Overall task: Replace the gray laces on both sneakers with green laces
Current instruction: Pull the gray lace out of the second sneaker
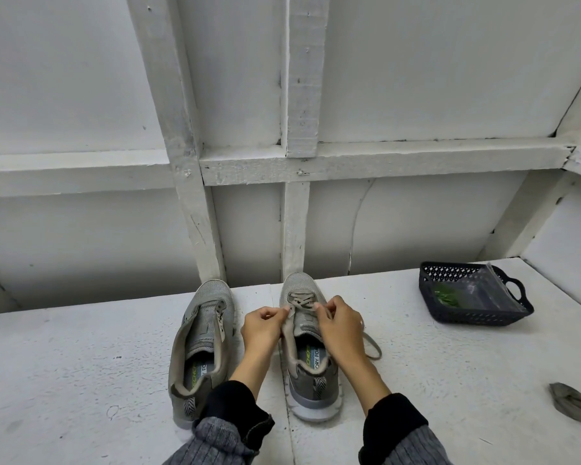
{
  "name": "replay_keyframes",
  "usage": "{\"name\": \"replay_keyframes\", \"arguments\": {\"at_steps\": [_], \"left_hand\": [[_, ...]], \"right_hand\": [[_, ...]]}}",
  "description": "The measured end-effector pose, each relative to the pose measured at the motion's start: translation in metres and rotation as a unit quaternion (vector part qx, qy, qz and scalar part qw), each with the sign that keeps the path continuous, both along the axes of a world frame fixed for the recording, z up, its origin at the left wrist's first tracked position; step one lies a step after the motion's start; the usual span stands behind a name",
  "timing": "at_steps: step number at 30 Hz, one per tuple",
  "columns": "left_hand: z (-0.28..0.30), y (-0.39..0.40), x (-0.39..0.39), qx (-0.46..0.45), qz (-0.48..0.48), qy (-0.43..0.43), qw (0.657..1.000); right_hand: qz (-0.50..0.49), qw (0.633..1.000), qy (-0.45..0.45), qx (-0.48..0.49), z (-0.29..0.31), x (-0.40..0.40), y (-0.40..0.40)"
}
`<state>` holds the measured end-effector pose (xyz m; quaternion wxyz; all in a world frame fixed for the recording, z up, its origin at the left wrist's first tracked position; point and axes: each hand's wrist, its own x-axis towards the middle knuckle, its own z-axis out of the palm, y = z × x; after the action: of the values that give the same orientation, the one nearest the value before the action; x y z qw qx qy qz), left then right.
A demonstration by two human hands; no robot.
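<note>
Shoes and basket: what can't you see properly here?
- Head view: right shoe label, partly covered by the right hand.
- Gray lace, where both hands' fingers pinch it.
- Bag in basket: green contents too small to identify.
- Gray bundle, cut by right edge.

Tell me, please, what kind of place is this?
Probably a plain workshop or shed-like work area, not a furnished room: a white painted work surface, a rough white board wall with wooden battens, and a dark plastic basket.
</note>
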<state>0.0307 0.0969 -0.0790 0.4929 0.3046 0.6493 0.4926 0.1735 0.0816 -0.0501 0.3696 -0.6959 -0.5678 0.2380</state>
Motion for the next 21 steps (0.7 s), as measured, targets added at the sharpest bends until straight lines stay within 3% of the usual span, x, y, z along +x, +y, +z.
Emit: {"name": "replay_keyframes", "arguments": {"at_steps": [4, 7, 9, 12, 14, 16, 18, 21], "left_hand": [[0.013, -0.005, 0.006, 0.013, 0.004, 0.064, 0.998], [0.023, -0.012, 0.01, 0.065, -0.024, 0.206, 0.976], [0.029, -0.012, 0.011, 0.123, -0.074, 0.324, 0.935], [0.037, -0.004, 0.016, 0.181, -0.195, 0.488, 0.831], [0.042, -0.001, 0.021, 0.154, -0.251, 0.566, 0.77], [0.044, 0.001, 0.026, 0.128, -0.262, 0.606, 0.74], [0.045, 0.003, 0.03, 0.113, -0.251, 0.589, 0.759], [0.042, 0.01, 0.027, 0.058, -0.177, 0.376, 0.908]], "right_hand": [[-0.056, 0.992, 0.11, -0.014, -0.002, 0.004, 0.0], [-0.107, 0.977, 0.182, -0.002, -0.005, 0.0, -0.002], [-0.132, 0.968, 0.212, 0.019, -0.006, -0.003, -0.005], [-0.136, 0.969, 0.205, 0.036, -0.006, -0.005, -0.009], [-0.133, 0.97, 0.199, 0.037, -0.005, -0.005, -0.01], [-0.132, 0.972, 0.191, 0.032, -0.006, -0.005, -0.009], [-0.131, 0.973, 0.186, 0.03, -0.007, -0.005, -0.009], [-0.133, 0.973, 0.184, 0.031, -0.006, -0.005, -0.009]]}}
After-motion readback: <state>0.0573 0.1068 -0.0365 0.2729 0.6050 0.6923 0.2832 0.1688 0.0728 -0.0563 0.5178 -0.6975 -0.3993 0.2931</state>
